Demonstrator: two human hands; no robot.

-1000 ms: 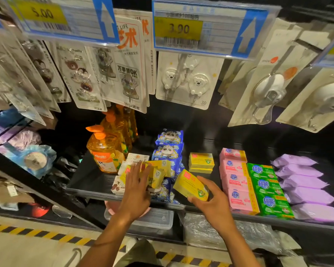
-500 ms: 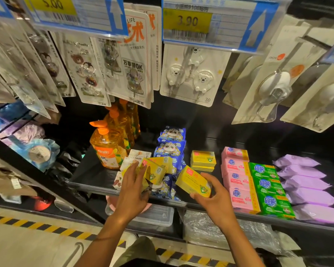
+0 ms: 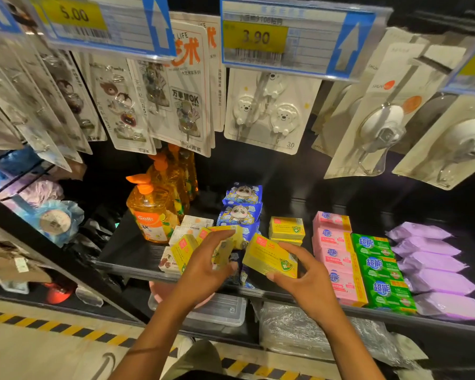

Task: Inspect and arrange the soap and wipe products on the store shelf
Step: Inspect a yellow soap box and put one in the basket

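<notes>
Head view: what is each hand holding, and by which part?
Right hand pinches a yellow box by its right end, thumb under the near edge. Left hand grips a second yellow box; the hand hides where.

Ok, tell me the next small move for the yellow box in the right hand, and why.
Probably set the yellow box in the right hand onto the matching yellow stack just behind it: same packaging, and the left hand already holds the jumbled boxes.

Right grip point(image 3: 310, 281) pinches yellow soap box point(image 3: 269, 260) at shelf point(image 3: 126, 253) edge, left grip point(image 3: 203, 270) clutches smaller yellow box point(image 3: 224, 252), pink soap bars point(image 3: 332, 253), green soap bars point(image 3: 376, 267), purple wipes point(image 3: 428, 261) alongside
</notes>
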